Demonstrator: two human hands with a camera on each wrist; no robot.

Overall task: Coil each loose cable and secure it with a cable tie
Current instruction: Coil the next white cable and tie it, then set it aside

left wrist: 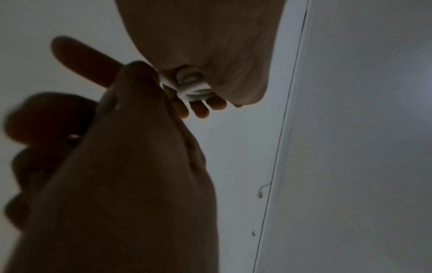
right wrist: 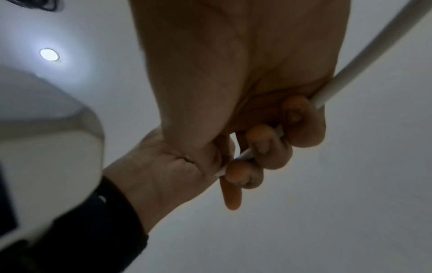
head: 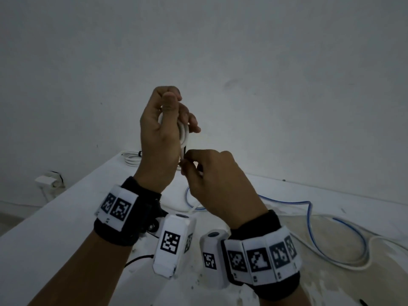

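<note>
The coiling step is in hand. The left hand (head: 162,129) is raised above the table (head: 66,208), its grip curled round a small coil of white cable (head: 184,131), thumb pressed over the loops. Just below it, the right hand (head: 217,184) pinches the loose run of the same cable between its fingers (right wrist: 261,144); the rest trails down toward the table. A blue cable (head: 318,230) lies loose there, and another white bundle (head: 132,159) sits at the far edge. Next, I judge, the right hand must feed another loop up into the left without letting the coil spring open. No tie is visible yet.
</note>
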